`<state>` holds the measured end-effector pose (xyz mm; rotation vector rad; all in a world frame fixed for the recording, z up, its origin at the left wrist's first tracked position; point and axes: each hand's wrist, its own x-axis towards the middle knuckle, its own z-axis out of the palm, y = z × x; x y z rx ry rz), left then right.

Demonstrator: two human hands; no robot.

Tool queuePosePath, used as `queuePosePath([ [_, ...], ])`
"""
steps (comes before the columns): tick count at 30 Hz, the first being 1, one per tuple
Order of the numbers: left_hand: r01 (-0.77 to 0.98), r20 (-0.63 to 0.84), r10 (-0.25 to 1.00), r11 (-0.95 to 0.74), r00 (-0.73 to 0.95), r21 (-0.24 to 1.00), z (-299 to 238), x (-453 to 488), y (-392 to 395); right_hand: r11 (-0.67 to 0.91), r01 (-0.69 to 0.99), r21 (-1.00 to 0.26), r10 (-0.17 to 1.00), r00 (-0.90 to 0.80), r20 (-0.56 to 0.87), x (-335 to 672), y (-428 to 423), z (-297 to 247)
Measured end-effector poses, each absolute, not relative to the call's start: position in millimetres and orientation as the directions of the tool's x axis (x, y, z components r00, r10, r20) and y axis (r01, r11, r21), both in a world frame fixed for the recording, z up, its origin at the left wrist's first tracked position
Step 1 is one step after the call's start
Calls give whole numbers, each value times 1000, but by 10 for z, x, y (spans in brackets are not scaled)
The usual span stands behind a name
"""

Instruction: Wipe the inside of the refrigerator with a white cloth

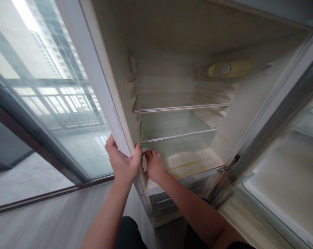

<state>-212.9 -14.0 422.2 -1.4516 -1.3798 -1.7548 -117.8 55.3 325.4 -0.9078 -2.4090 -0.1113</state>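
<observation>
A refrigerator (114, 103) stands with its door open, its pale inner walls stained yellow. My left hand (125, 160) grips the front edge of its left side wall, thumb on the inner side and fingers outside. Inside the lower compartment, my right hand (155, 167) has its fingers curled against the left inner wall. Under those fingers shows part of a white cloth (144, 162), mostly hidden by the hand. A glass shelf (179, 135) lies just above my right hand, and yellow stains mark the compartment floor (195, 167) beside it.
Another glass shelf (182, 107) sits higher up, below a yellowed control housing (229, 70). At the right stands the open door (283, 186) with its clear bins. A lower drawer (169, 204) is beneath the compartment. To the left are a sliding glass door (75, 138) and grey floor (55, 221).
</observation>
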Motion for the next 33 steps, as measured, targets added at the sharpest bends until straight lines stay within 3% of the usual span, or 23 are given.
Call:
queuePosePath([
  [6,830,914,235,-389,-330,400,4217,-2136,-138,722,677,-143,682,-659,318,-959,503,3168],
  [11,831,916,235,-392,-324,394,4219,-2138,-135,615,761,-208,784,-561,265,-696,622,3146],
  [16,815,903,257,-395,-345,424,4199,-2141,-135,321,932,-169,934,-282,221,-24,980,3121],
  [20,816,903,257,-395,-344,423,4187,-2150,-130,36,971,-236,986,5,169,619,1287,3100],
  [23,819,909,247,-399,-337,412,4181,-2157,-124,-52,943,-327,974,121,194,926,1427,3079],
  [25,818,906,251,-395,-342,418,4179,-2158,-121,-79,866,-494,961,198,193,1023,1486,3056],
  [28,810,894,263,-387,-361,441,4184,-2150,-124,-131,552,-823,930,355,91,1045,1546,3026],
  [30,805,891,268,-388,-367,449,4193,-2140,-130,-117,336,-935,900,433,43,1001,1574,3038],
  [33,799,884,279,-386,-375,461,4210,-2128,-139,21,12,-1000,838,545,24,868,1619,3162],
])
